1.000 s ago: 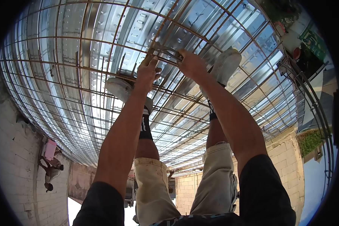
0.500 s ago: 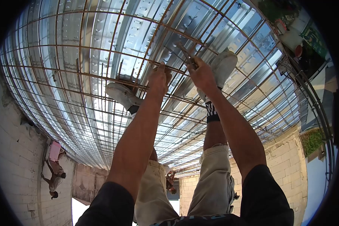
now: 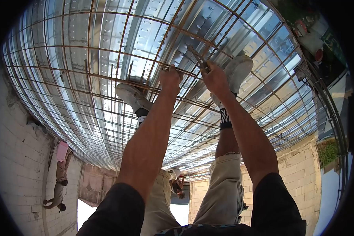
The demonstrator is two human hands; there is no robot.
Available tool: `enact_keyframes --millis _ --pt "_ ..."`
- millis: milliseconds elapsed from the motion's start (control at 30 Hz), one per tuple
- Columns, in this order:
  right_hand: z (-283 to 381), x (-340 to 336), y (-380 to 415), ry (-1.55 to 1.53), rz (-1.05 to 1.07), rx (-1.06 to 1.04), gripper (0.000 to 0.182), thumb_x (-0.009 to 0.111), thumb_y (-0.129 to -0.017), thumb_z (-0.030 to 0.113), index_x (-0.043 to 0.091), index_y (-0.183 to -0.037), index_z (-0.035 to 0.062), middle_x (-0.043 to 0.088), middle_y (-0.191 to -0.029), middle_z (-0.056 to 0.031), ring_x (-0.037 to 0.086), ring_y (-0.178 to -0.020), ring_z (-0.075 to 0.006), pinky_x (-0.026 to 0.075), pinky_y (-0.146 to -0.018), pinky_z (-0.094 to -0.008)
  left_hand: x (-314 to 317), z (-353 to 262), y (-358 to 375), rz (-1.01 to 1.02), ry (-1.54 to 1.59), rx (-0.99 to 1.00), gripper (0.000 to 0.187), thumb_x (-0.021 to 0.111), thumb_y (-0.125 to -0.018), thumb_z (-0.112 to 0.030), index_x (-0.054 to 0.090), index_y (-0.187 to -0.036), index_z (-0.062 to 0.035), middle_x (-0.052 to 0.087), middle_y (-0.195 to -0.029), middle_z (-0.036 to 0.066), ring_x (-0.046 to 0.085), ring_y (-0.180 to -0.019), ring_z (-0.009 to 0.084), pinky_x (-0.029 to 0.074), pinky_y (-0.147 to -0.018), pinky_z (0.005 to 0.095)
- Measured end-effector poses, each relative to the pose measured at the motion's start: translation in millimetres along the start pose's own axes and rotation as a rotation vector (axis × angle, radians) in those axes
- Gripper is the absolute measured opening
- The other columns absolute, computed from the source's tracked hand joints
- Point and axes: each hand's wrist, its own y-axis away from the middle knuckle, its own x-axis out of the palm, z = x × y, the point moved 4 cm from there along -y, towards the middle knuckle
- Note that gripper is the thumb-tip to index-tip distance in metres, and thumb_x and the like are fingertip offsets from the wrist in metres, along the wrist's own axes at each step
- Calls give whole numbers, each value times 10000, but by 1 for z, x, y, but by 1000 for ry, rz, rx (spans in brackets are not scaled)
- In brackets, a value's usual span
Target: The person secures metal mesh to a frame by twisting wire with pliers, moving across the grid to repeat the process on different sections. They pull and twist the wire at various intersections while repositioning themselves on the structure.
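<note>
Both hands worked one rebar crossing (image 3: pixel 187 70) — your right hand (image 3: pixel 215 78) clamped the pliers (image 3: pixel 196 56), left hand (image 3: pixel 170 78) gripped the bar; twisting snug would have suited.

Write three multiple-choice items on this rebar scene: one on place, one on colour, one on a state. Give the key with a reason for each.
1. Where does the left hand rest?
A. on a bar of the rebar mesh
B. on the block wall
C. on a knee

2. What colour are the shoes?
A. black
B. off-white
C. red

3. What is the right hand doing?
A. hanging open
B. gripping a metal tool
C. holding a brick

Key: 1 A, the left hand's fingers curl over a rusty bar above the metal decking. 2 B, both shoes show pale, dirty white. 3 B, the fingers are closed round the tool's lower end, and it sticks up past the mesh.
</note>
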Motion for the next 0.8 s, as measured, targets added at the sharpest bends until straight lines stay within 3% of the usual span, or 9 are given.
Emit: enact_keyframes --millis 67,200,300,400,567,800 --pt "-4 0 -4 -5 8 -26 291 613 -899 244 606 -1146 91 674 -1065 -190 639 -1018 -379 497 -875 -458 2 -1 2 -10 64 26 266 593 -975 -197 507 -839 15 539 -650 60 531 -481 128 422 -397 278" --pt "-1 2 -4 36 20 -23 302 620 -905 234 615 -1153 61 673 -1028 -204 647 -957 -382 496 -829 -443 0 -2 5 -5 68 36 246 600 -969 -184 502 -885 26 559 -705 78 553 -518 146 455 -422 271" --pt "1 8 -4 125 35 -91 329 613 -905 238 608 -1187 68 668 -1061 -212 640 -995 -386 499 -852 -449 -5 -9 17 34 49 50 238 615 -958 -183 524 -942 36 592 -778 96 583 -554 160 479 -448 266" --pt "12 10 -6 213 68 -89 347 599 -882 184 598 -1211 73 667 -1075 -210 634 -1021 -383 501 -882 -453 -13 13 1 178 266 2 250 637 -942 -183 544 -1004 41 618 -851 107 610 -593 165 490 -471 265" --pt "49 3 -14 333 207 -159 409 581 -823 93 591 -1232 80 667 -1107 -191 639 -1036 -356 503 -908 -443 -64 -1 -1 96 88 199 273 566 -950 -109 546 -1168 53 614 -990 136 661 -857 206 581 -633 242" --pt "70 23 -42 440 223 -402 363 566 -834 50 603 -1192 91 675 -1074 -158 650 -1013 -336 509 -894 -441 -66 -7 -48 440 317 -213 252 475 -1005 -110 533 -1196 44 605 -1060 120 662 -866 206 547 -613 199"
